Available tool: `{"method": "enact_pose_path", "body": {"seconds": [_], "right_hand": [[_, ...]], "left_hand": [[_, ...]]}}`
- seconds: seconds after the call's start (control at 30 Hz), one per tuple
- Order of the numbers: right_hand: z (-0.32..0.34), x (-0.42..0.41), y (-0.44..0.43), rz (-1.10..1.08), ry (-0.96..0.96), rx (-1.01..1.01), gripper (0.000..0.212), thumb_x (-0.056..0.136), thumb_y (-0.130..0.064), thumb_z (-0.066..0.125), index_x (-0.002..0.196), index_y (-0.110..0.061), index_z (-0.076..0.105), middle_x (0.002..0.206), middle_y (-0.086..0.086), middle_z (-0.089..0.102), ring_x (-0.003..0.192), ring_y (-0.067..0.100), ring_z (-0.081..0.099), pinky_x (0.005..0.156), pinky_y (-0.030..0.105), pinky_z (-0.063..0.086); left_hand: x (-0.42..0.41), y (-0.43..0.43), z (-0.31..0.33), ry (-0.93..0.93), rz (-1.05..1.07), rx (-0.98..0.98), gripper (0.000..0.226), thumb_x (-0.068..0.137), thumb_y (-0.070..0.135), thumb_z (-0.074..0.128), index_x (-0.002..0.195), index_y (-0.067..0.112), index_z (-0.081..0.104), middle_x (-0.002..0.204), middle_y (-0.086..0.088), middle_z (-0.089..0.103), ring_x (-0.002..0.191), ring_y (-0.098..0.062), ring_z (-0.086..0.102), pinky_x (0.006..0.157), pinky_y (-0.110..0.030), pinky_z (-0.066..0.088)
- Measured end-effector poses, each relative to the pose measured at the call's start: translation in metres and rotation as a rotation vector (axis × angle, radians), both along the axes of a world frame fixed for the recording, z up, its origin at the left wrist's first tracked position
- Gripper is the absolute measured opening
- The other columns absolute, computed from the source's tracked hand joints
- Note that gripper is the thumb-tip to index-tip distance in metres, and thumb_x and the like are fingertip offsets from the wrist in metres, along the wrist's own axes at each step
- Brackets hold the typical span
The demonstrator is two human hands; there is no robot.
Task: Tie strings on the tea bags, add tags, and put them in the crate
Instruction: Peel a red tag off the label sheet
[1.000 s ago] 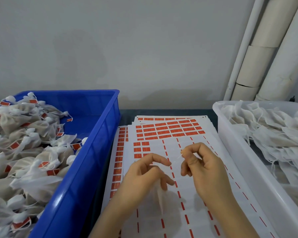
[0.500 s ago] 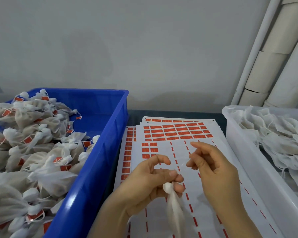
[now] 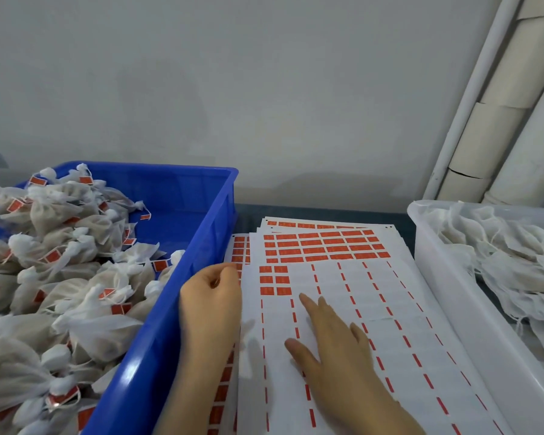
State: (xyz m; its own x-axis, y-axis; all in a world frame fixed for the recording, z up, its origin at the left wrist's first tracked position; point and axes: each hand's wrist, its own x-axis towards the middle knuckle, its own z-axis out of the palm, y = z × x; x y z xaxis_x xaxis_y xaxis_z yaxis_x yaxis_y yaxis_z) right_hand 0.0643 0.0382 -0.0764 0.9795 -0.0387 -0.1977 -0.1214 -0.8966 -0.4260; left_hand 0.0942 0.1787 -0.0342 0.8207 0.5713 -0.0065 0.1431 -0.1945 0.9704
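My left hand (image 3: pixel 211 296) lies at the left edge of the tag sheets (image 3: pixel 343 287), fingers curled under. A pale, blurred tea bag (image 3: pixel 251 343) shows just right of its palm, and the hand seems to hold it. My right hand (image 3: pixel 330 334) stretches flat over the top sheet, its index fingertip just below the last red tags (image 3: pixel 275 279) on that sheet's left. The blue crate (image 3: pixel 201 233) on the left is heaped with tied, tagged tea bags (image 3: pixel 76 262). The string is not visible.
A white bin (image 3: pixel 453 277) of loose, flat bags (image 3: pixel 509 255) stands on the right. The sheets lie stacked between crate and bin. A grey wall is behind, with white pipes and cardboard tubes (image 3: pixel 496 120) at the back right.
Both hands came down from in front of me onto the sheets. My right hand let go of the string and spread flat. My left hand moved left with the tea bag.
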Motion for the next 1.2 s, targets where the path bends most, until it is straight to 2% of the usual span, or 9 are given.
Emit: {"method": "enact_pose_path", "body": {"seconds": [0.07, 0.17, 0.23, 0.3, 0.5, 0.7, 0.93, 1.07, 1.2], "right_hand": [[-0.001, 0.001, -0.001, -0.009, -0.006, -0.032, 0.075, 0.08, -0.072, 0.029, 0.138, -0.051, -0.014, 0.155, -0.015, -0.01, 0.144, 0.014, 0.005, 0.114, 0.046, -0.002], [-0.001, 0.001, -0.004, -0.023, -0.01, -0.034, 0.073, 0.082, -0.069, 0.029, 0.138, -0.049, -0.014, 0.156, -0.015, -0.007, 0.144, 0.014, 0.009, 0.115, 0.047, 0.0], [-0.001, 0.002, -0.005, -0.027, -0.014, -0.041, 0.073, 0.084, -0.068, 0.029, 0.139, -0.048, -0.014, 0.156, -0.015, -0.006, 0.144, 0.013, 0.01, 0.115, 0.046, 0.002], [0.0, 0.003, -0.005, -0.031, -0.016, -0.042, 0.072, 0.084, -0.067, 0.029, 0.139, -0.048, -0.013, 0.156, -0.015, -0.005, 0.144, 0.013, 0.01, 0.115, 0.046, 0.002], [-0.002, 0.004, -0.008, -0.064, -0.056, 0.036, 0.068, 0.085, -0.064, 0.031, 0.14, -0.048, -0.007, 0.156, -0.016, 0.001, 0.143, 0.014, 0.013, 0.115, 0.045, 0.004], [0.009, 0.001, -0.009, -0.15, -0.238, 0.266, 0.051, 0.089, -0.049, 0.045, 0.137, -0.046, 0.027, 0.146, -0.016, 0.034, 0.132, 0.01, 0.036, 0.11, 0.038, 0.033], [0.035, 0.011, -0.009, -0.181, -0.436, 0.465, 0.027, 0.087, -0.035, 0.056, 0.114, -0.031, 0.062, 0.117, -0.014, 0.062, 0.085, -0.008, 0.048, 0.076, 0.004, 0.035], [0.043, 0.021, 0.01, -0.151, -0.458, 0.584, 0.027, 0.085, -0.037, 0.059, 0.11, -0.031, 0.065, 0.112, -0.016, 0.064, 0.073, -0.009, 0.049, 0.064, 0.0, 0.037], [0.04, 0.02, 0.024, -0.196, -0.474, 0.658, 0.031, 0.081, -0.04, 0.061, 0.11, -0.03, 0.066, 0.106, -0.017, 0.065, 0.072, -0.007, 0.051, 0.07, 0.004, 0.038]], "left_hand": [[0.008, -0.003, -0.007, 0.102, -0.068, 0.232, 0.016, 0.092, 0.024, 0.055, 0.079, 0.021, 0.062, 0.071, 0.008, 0.062, 0.058, -0.012, 0.061, 0.041, -0.012, 0.038], [0.026, -0.009, -0.024, 0.326, -0.196, 0.489, 0.026, 0.094, 0.028, 0.045, 0.09, 0.007, 0.06, 0.103, -0.014, 0.064, 0.095, -0.03, 0.061, 0.077, -0.036, 0.051], [0.03, -0.013, -0.033, 0.51, -0.181, 0.59, 0.038, 0.096, 0.043, 0.038, 0.115, 0.013, 0.051, 0.123, -0.009, 0.053, 0.112, -0.029, 0.052, 0.098, -0.044, 0.044], [0.032, -0.016, -0.038, 0.578, -0.154, 0.636, 0.05, 0.092, 0.054, 0.034, 0.129, 0.022, 0.041, 0.129, -0.002, 0.047, 0.118, -0.026, 0.047, 0.104, -0.045, 0.04], [0.027, -0.012, -0.038, 0.365, -0.191, 0.573, 0.037, 0.088, 0.051, 0.05, 0.113, 0.025, 0.056, 0.112, 0.003, 0.061, 0.094, -0.021, 0.064, 0.086, -0.043, 0.054], [0.024, -0.005, -0.019, 0.157, -0.335, 0.219, 0.012, 0.086, 0.04, 0.06, 0.078, 0.031, 0.059, 0.081, 0.014, 0.066, 0.053, -0.004, 0.065, 0.04, -0.012, 0.044], [0.013, 0.0, -0.005, 0.015, -0.48, 0.007, 0.011, 0.087, 0.034, 0.061, 0.077, 0.03, 0.063, 0.064, 0.017, 0.07, 0.057, -0.004, 0.069, 0.041, -0.013, 0.047], [0.006, 0.001, 0.0, -0.044, -0.526, -0.031, 0.011, 0.087, 0.033, 0.06, 0.078, 0.029, 0.064, 0.066, 0.017, 0.07, 0.058, -0.005, 0.069, 0.042, -0.01, 0.046], [0.002, 0.002, 0.003, -0.091, -0.561, -0.042, 0.011, 0.085, 0.035, 0.059, 0.081, 0.027, 0.065, 0.067, 0.014, 0.071, 0.06, -0.005, 0.069, 0.045, -0.01, 0.047]]}}
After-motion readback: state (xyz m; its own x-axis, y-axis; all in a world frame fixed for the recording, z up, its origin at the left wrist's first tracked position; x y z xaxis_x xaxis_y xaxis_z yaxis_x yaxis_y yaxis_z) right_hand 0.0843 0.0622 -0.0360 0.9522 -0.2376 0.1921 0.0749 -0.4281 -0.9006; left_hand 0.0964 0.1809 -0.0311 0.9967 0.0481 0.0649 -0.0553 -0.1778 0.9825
